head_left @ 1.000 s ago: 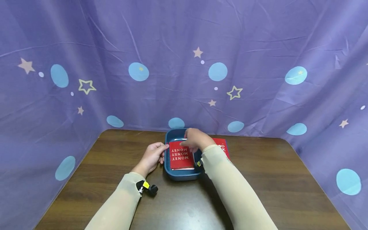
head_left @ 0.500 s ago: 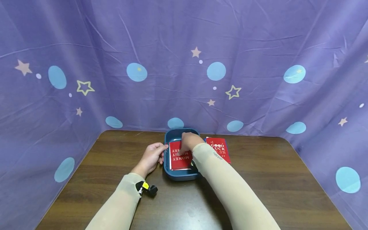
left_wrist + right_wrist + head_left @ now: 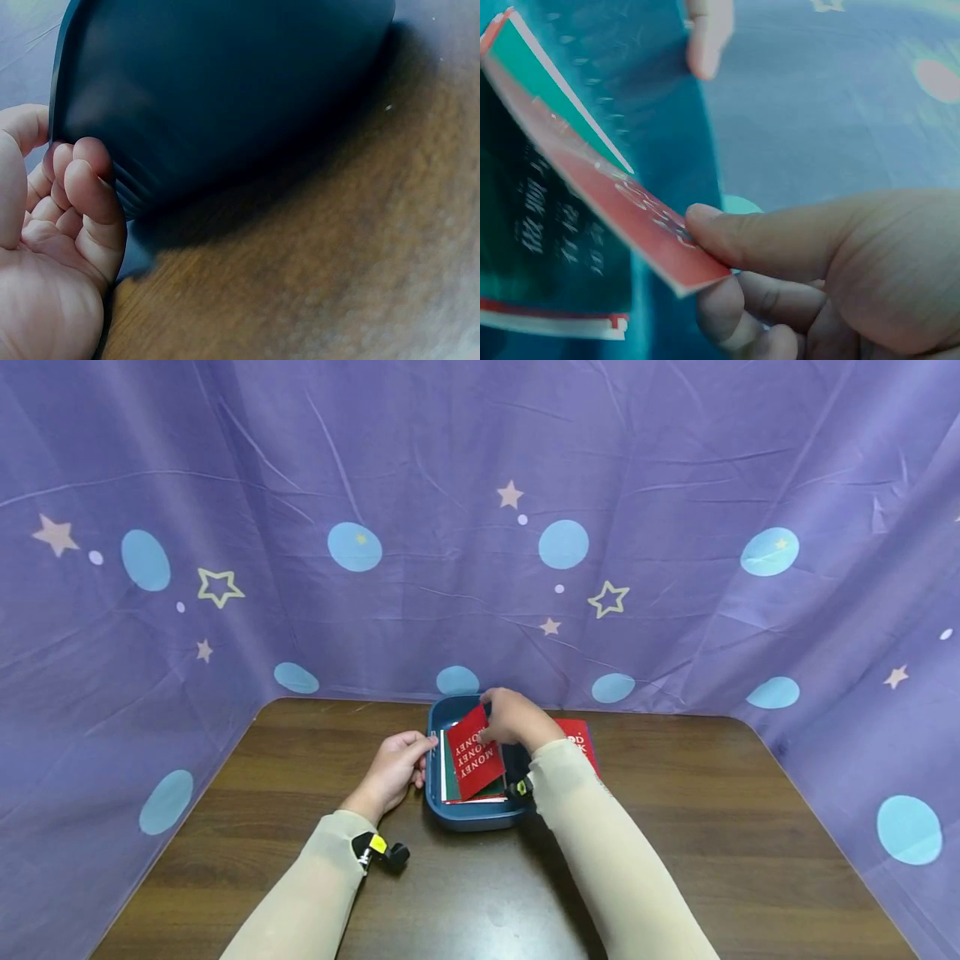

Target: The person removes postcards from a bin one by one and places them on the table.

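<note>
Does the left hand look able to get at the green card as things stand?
Probably, once the left hand lets go of the blue tray: the green card shows an uncovered strip near that hand, and the raised red card covers only part of it.

Support: table [image 3: 697,793], brown wood-grain top, grain running mostly left to right. Far corners rounded. Surface reads as flat; pale glare at the near middle, darker shading around it.

Directly on the table, two items, both by the far edge:
(1) Bin [image 3: 480,816], dark blue, rounded corners, standing upright near mid-width, longer sides running away from the viewer. Left-wrist view: smooth outer wall, some ribs, dark shadow on the wood alongside.
(2) Red card [image 3: 581,729], white lettering, lying flat just right of the bin. Partly hidden; whether it touches the bin cannot be determined.
</note>
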A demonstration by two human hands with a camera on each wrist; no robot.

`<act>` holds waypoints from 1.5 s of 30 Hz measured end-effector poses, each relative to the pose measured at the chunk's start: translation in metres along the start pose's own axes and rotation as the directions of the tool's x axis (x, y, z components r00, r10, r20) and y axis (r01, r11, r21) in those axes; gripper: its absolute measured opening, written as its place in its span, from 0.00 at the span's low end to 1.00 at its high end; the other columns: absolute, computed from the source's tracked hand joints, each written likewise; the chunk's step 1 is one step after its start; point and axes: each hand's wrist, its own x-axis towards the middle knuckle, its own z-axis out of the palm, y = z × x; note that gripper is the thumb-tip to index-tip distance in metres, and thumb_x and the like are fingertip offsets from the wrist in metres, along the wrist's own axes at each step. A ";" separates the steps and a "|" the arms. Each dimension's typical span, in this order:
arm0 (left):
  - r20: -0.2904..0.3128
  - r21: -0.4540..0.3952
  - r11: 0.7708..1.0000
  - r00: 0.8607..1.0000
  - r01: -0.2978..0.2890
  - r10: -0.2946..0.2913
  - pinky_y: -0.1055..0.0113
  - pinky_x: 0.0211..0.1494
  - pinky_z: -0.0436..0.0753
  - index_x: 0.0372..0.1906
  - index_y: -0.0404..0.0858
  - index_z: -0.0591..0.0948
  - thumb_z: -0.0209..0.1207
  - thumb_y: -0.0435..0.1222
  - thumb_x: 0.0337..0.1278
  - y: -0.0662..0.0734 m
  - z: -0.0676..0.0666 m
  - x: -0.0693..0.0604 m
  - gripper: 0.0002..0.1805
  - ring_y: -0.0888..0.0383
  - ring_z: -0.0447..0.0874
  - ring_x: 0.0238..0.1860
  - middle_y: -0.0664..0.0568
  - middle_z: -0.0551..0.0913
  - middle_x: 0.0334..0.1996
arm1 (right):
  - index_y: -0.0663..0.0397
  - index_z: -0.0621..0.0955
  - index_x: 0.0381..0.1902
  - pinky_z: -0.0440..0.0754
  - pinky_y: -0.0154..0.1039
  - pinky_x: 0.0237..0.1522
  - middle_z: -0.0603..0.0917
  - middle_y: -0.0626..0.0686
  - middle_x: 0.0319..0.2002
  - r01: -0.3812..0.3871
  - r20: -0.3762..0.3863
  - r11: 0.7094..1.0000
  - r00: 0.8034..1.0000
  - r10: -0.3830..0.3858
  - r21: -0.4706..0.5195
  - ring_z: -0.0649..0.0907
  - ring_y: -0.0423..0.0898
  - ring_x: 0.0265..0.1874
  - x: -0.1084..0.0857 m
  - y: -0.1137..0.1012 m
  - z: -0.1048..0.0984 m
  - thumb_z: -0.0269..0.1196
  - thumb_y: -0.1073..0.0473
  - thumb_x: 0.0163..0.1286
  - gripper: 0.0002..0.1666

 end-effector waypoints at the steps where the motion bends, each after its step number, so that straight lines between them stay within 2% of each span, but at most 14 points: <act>1: 0.001 0.003 1.000 1.000 0.000 0.000 0.74 0.18 0.76 0.29 0.40 0.79 0.64 0.35 0.82 0.000 0.000 0.000 0.17 0.64 0.73 0.16 0.57 0.74 0.20 | 0.59 0.74 0.82 0.94 0.47 0.51 0.91 0.60 0.52 0.002 0.003 0.999 1.000 -0.002 0.043 0.90 0.50 0.40 -0.002 0.004 -0.003 0.81 0.61 0.70 0.47; 4: 0.001 0.007 1.000 1.000 0.001 -0.001 0.74 0.18 0.76 0.29 0.40 0.79 0.64 0.35 0.82 0.001 0.002 0.000 0.17 0.65 0.73 0.16 0.57 0.75 0.20 | 0.62 0.75 0.81 0.92 0.43 0.45 0.93 0.57 0.41 0.033 0.004 0.987 0.999 -0.034 0.156 0.91 0.47 0.32 -0.007 0.019 -0.013 0.79 0.61 0.73 0.44; 6: 0.002 0.005 1.000 1.000 0.001 -0.001 0.74 0.18 0.76 0.30 0.39 0.79 0.65 0.35 0.82 0.001 0.003 0.001 0.16 0.64 0.73 0.16 0.57 0.75 0.20 | 0.64 0.79 0.76 0.91 0.41 0.44 0.93 0.53 0.37 0.052 -0.003 0.972 0.999 -0.053 0.229 0.90 0.44 0.31 -0.011 0.030 -0.018 0.78 0.60 0.75 0.37; 11: -0.006 0.004 1.000 1.000 0.010 -0.010 0.74 0.17 0.76 0.30 0.39 0.80 0.64 0.34 0.82 0.001 0.003 0.000 0.16 0.64 0.73 0.15 0.57 0.74 0.20 | 0.62 0.88 0.57 0.90 0.44 0.43 0.91 0.50 0.34 0.066 -0.018 0.926 0.998 -0.064 0.371 0.87 0.41 0.32 -0.022 0.057 -0.026 0.75 0.60 0.78 0.15; 14: -0.015 0.006 1.000 1.000 0.006 -0.006 0.74 0.17 0.75 0.30 0.38 0.79 0.64 0.34 0.81 0.000 0.002 -0.001 0.16 0.64 0.72 0.14 0.57 0.74 0.19 | 0.61 0.88 0.52 0.87 0.42 0.39 0.90 0.50 0.33 0.070 -0.028 0.903 0.998 -0.063 0.424 0.86 0.42 0.32 -0.026 0.070 -0.031 0.74 0.61 0.79 0.10; 19: -0.027 0.005 1.000 1.000 0.000 0.000 0.74 0.16 0.75 0.30 0.36 0.79 0.64 0.33 0.81 0.000 0.001 0.000 0.16 0.65 0.72 0.14 0.56 0.74 0.19 | 0.63 0.87 0.51 0.88 0.40 0.37 0.89 0.50 0.33 0.085 -0.058 0.884 0.996 -0.066 0.460 0.87 0.42 0.31 -0.031 0.086 -0.041 0.73 0.61 0.79 0.10; 24: -0.024 0.009 1.000 1.000 0.005 -0.005 0.74 0.17 0.75 0.30 0.38 0.79 0.64 0.34 0.82 0.000 0.000 0.000 0.16 0.64 0.72 0.14 0.57 0.74 0.20 | 0.65 0.84 0.51 0.88 0.39 0.36 0.89 0.48 0.31 0.068 -0.087 0.871 0.996 -0.029 0.486 0.85 0.41 0.29 -0.032 0.103 -0.052 0.72 0.62 0.80 0.11; 26: -0.022 0.007 1.000 1.000 0.003 -0.003 0.74 0.17 0.75 0.29 0.38 0.79 0.65 0.34 0.82 0.000 0.000 0.000 0.16 0.64 0.72 0.14 0.57 0.74 0.19 | 0.66 0.84 0.52 0.91 0.42 0.38 0.90 0.49 0.31 0.052 -0.088 0.867 0.996 -0.010 0.495 0.87 0.41 0.30 -0.034 0.109 -0.057 0.72 0.63 0.80 0.11; 30: -0.023 0.000 1.000 1.000 -0.003 0.003 0.74 0.17 0.75 0.30 0.36 0.79 0.64 0.33 0.81 -0.002 -0.001 0.002 0.16 0.64 0.72 0.14 0.57 0.74 0.20 | 0.66 0.83 0.54 0.93 0.45 0.44 0.90 0.51 0.34 0.016 -0.077 0.880 0.997 0.023 0.474 0.88 0.44 0.33 -0.039 0.123 -0.065 0.73 0.63 0.80 0.14; 32: -0.024 -0.001 1.000 1.000 -0.003 0.003 0.74 0.16 0.75 0.31 0.35 0.80 0.65 0.33 0.81 -0.002 -0.001 0.002 0.15 0.64 0.72 0.14 0.57 0.74 0.20 | 0.66 0.83 0.55 0.92 0.46 0.46 0.90 0.52 0.35 -0.011 -0.062 0.877 0.997 0.046 0.480 0.88 0.45 0.34 -0.041 0.130 -0.067 0.73 0.63 0.79 0.14; 34: -0.022 0.000 1.000 1.000 0.001 -0.001 0.74 0.16 0.75 0.31 0.35 0.80 0.64 0.33 0.81 -0.002 -0.001 0.001 0.15 0.64 0.72 0.13 0.57 0.74 0.20 | 0.67 0.83 0.57 0.93 0.47 0.48 0.91 0.53 0.37 -0.034 -0.039 0.861 0.997 0.062 0.507 0.88 0.46 0.36 -0.043 0.137 -0.068 0.73 0.64 0.79 0.15; 36: -0.020 0.003 1.000 1.000 0.002 -0.002 0.74 0.16 0.75 0.31 0.35 0.80 0.64 0.33 0.81 -0.001 -0.001 0.001 0.15 0.65 0.72 0.13 0.57 0.74 0.20 | 0.66 0.83 0.56 0.91 0.44 0.44 0.91 0.52 0.36 -0.052 -0.026 0.857 0.997 0.076 0.512 0.88 0.45 0.35 -0.044 0.145 -0.069 0.72 0.64 0.79 0.15; 40: -0.017 0.013 1.000 1.000 -0.007 0.007 0.74 0.17 0.76 0.31 0.34 0.80 0.64 0.34 0.81 0.000 0.000 0.000 0.15 0.65 0.72 0.14 0.57 0.74 0.20 | 0.63 0.83 0.54 0.78 0.36 0.31 0.89 0.46 0.32 -0.053 -0.020 0.872 0.997 0.071 0.486 0.84 0.42 0.31 -0.045 0.159 -0.070 0.72 0.61 0.80 0.13; 45: -0.021 0.001 1.000 1.000 -0.003 0.003 0.74 0.17 0.75 0.32 0.32 0.79 0.65 0.33 0.81 0.000 0.001 0.000 0.15 0.64 0.71 0.14 0.56 0.74 0.20 | 0.61 0.82 0.51 0.73 0.35 0.28 0.87 0.43 0.30 -0.092 0.017 0.875 0.995 0.096 0.476 0.84 0.40 0.29 -0.043 0.174 -0.067 0.73 0.59 0.79 0.13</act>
